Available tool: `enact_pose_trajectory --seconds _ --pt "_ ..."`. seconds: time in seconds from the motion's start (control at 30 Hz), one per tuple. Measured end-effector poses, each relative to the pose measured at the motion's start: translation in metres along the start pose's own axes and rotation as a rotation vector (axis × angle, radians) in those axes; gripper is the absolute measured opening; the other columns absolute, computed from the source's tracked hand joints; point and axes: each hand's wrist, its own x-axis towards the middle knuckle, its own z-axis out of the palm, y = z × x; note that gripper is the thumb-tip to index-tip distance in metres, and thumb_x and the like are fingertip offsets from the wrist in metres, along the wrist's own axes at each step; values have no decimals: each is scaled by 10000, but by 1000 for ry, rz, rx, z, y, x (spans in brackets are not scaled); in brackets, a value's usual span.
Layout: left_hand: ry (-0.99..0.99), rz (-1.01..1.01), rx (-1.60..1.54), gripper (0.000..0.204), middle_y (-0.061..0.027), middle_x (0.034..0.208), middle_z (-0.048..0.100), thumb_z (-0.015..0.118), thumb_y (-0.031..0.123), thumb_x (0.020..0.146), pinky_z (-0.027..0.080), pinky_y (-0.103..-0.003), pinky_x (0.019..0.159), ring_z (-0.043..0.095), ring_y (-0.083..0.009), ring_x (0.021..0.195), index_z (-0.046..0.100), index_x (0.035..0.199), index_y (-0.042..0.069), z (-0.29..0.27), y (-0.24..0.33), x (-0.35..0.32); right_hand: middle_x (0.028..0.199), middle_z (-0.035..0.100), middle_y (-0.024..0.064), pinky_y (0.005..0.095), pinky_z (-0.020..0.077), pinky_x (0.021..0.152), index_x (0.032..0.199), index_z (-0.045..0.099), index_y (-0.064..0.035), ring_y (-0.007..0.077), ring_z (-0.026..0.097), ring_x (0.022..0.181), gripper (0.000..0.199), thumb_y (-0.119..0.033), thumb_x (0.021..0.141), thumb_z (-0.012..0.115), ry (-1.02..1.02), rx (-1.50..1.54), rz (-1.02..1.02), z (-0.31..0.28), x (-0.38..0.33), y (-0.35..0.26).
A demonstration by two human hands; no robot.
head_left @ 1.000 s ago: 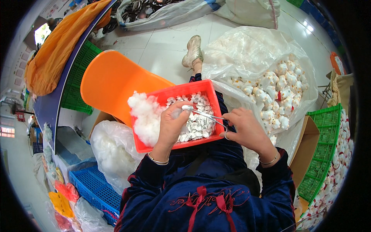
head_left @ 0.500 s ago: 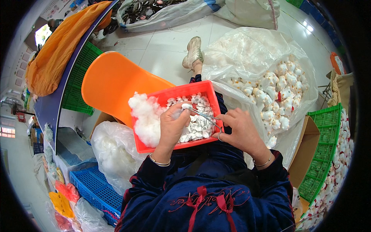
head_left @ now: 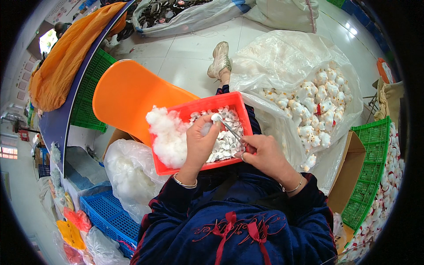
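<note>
My left hand (head_left: 201, 139) pinches a small white plush piece (head_left: 216, 118) between thumb and fingertips, with a tuft of white stuffing in the curl of its fingers. In my right hand (head_left: 266, 154) are slim metal forceps (head_left: 231, 131) with finger rings, their tip touching the plush piece. Both hands are over a red plastic tray (head_left: 245, 115) on my lap. Fluffy white stuffing (head_left: 170, 139) fills the tray's left side and spills over its rim. Many small white plush pieces (head_left: 227, 148) lie in its right side.
An orange chair (head_left: 132, 95) stands beyond the tray on the left. Bagged stuffing (head_left: 128, 170) and a blue crate (head_left: 104, 212) are at left. On the right, a clear plastic bag (head_left: 282, 57) holds many small white plush toys, near a cardboard box (head_left: 349, 170) and green crate (head_left: 369, 163).
My right hand has shifted slightly left and down, and the forceps now point more steeply at the plush piece. My left hand has tipped the piece a little more upright.
</note>
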Motion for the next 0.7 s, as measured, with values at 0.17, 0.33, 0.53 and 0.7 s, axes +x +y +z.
enact_pose_trajectory --seconds 0.17,0.33,0.53,0.7 --pt "-45 -112 45 235 -27 934 695 647 111 972 473 -189 675 584 -46 742 705 1161 -15 -15 10 10 835 629 66 427 402 785 1022 709 -103 275 596 860 326 -309 783 791 88 -307 -67 -9 -2 4" --pt "-75 -94 -5 218 -44 894 707 665 107 957 464 -187 655 573 -45 718 713 1133 -12 -17 14 10 896 624 68 422 393 817 1094 703 -95 267 578 922 384 -295 778 791 75 -298 -58 -10 -4 3" --pt "-46 -90 39 167 -10 971 657 683 51 946 474 -193 726 595 -49 826 723 1098 -6 -15 21 7 947 632 65 409 391 820 1136 696 -86 261 582 950 430 -306 781 795 111 -251 -109 -13 -3 -2" --pt "-23 31 100 165 -15 988 661 692 43 936 466 -188 742 591 -40 862 720 1091 -5 -13 18 6 903 658 63 412 401 803 1100 715 -88 257 604 898 401 -317 783 803 44 -275 -64 -9 -3 -3"
